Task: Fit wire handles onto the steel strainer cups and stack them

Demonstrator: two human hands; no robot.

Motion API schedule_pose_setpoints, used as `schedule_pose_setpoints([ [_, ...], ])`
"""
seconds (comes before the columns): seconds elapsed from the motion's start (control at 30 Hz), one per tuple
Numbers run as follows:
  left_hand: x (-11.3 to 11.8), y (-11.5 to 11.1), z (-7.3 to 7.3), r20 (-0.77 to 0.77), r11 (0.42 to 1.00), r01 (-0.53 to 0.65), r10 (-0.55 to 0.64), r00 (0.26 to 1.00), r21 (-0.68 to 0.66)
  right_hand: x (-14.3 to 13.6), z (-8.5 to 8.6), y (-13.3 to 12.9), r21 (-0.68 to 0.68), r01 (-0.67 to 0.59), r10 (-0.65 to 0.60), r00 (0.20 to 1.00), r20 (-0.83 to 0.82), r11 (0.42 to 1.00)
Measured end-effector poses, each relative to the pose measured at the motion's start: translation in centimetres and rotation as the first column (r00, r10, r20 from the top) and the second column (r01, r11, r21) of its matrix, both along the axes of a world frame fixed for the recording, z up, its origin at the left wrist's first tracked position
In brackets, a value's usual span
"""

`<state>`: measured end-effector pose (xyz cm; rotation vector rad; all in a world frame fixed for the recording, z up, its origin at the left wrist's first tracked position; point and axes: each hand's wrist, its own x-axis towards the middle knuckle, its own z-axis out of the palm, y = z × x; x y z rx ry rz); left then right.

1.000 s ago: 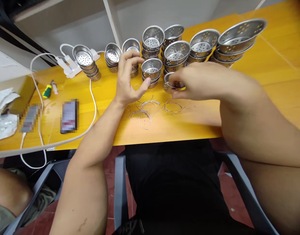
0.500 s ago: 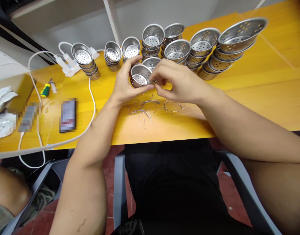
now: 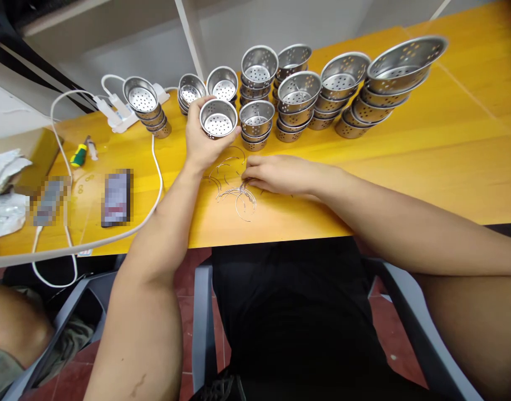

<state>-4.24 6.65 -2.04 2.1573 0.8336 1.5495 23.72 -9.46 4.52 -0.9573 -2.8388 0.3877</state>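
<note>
My left hand is wrapped round a small perforated metal cup, its open top tilted towards me. My right hand is low over the table, its fingertips pinched together among several thin curved wires. Those fingertips close on a wire, though they partly hide it. Beside the held cup, to its right, stands a short stack of like cups; a thin wire piece shows inside the top one.
Further stacks of perforated cups line the back, with a leaning tall stack at the right. To the left are a power strip, a white cable, a phone and a green-yellow screwdriver. Another person's leg shows lower left.
My left hand has moved slightly left and up with the cup. My right hand has left the cup's rim and come down towards me to the wires, uncovering the stack behind.
</note>
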Motion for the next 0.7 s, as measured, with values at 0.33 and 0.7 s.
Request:
schedule_pose_setpoints([
  [0.33, 1.5, -2.4, 1.0, 0.001, 0.998, 0.032, -0.032, 0.999, -0.053, -1.0, 2.1, -1.0, -0.028, 0.161, -0.157, 0.982, 0.110, 0.987],
  [0.7, 1.2, -0.6, 0.3, 0.011, 0.999, -0.038, 0.038, 0.999, 0.022, 1.8, -0.2, 1.7, 0.075, -0.055, 0.085, 0.867, -0.491, 0.996],
])
